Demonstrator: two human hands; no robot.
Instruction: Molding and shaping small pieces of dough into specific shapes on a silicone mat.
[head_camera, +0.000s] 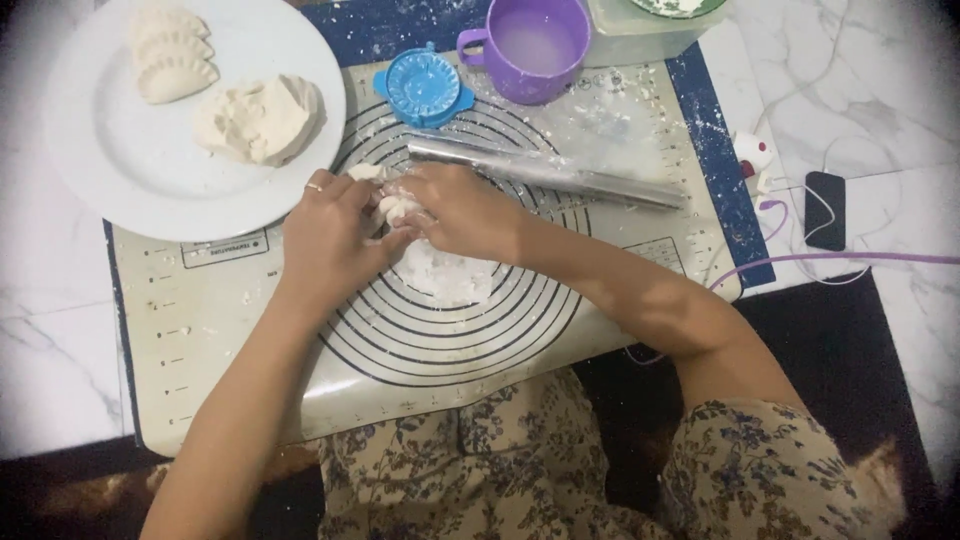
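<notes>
Two hands are pressed together at centre frame over a ringed baking mat (200, 330): the left hand (330, 240) and right hand (455, 208) are both closed on a small dough piece (393, 208), pinched between the fingertips just above a floured patch (445, 272). A metal rolling pin (545, 174) is laid just behind the hands. A white plate (120, 180) with folded dumplings (172, 52) and a dough lump (260, 120) is seen at upper left, a blue dumpling press (424, 86) and purple cup (530, 45) at top centre.

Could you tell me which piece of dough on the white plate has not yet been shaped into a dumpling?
The rough dough lump near the white plate's right edge; the pleated dumplings lie stacked at its top.
</notes>
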